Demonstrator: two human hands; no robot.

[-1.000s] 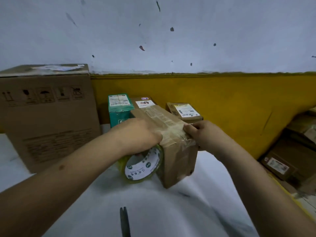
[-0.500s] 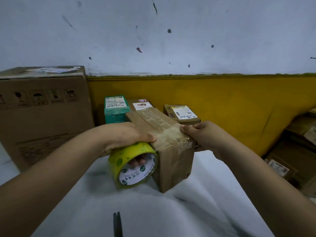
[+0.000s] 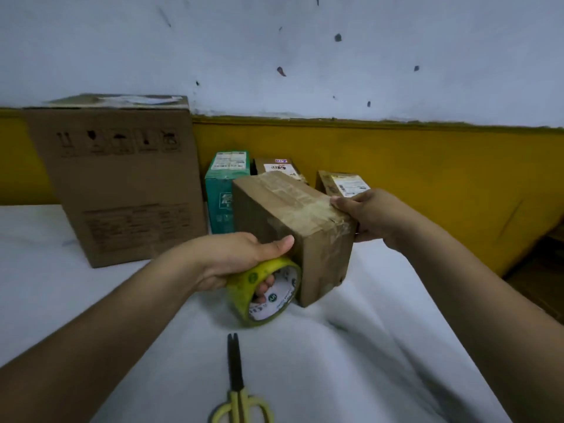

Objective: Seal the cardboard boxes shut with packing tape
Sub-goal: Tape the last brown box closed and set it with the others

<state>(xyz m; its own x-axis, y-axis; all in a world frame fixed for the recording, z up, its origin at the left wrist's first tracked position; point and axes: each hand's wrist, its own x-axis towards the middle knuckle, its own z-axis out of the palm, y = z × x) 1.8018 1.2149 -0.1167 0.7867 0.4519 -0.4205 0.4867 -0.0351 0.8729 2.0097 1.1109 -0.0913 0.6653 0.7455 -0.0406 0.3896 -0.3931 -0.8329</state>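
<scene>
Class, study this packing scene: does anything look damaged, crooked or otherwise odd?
Yes. The tape across the small box is wrinkled and ragged at the corner under the right hand. Otherwise nothing stands out.

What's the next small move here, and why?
Probably run the roll further down the box side, then cut. The left hand holds the roll low against that side, the right hand pins the tape at the top edge, and the scissors lie untouched on the sheet.
</scene>
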